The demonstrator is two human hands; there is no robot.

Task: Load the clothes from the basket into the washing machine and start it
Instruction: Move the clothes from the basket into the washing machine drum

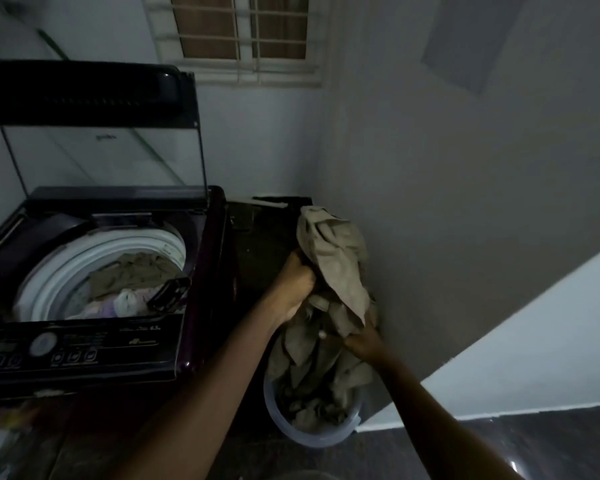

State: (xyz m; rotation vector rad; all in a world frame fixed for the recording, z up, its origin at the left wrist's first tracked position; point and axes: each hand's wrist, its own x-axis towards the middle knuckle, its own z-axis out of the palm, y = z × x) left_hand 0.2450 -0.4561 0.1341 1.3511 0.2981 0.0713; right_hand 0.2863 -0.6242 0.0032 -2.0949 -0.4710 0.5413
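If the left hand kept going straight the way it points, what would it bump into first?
The khaki cloth it grips: the left hand points up and right into that bunch. Past it probably comes the grey wall, though depth is hard to judge.

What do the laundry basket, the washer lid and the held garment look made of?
Laundry basket: probably plastic, pale blue, smooth moulded rim.
Washer lid: see-through panel with reflections, glass or clear plastic, in a dark glossy frame.
Garment: matte, creased khaki woven cloth, possibly cotton.
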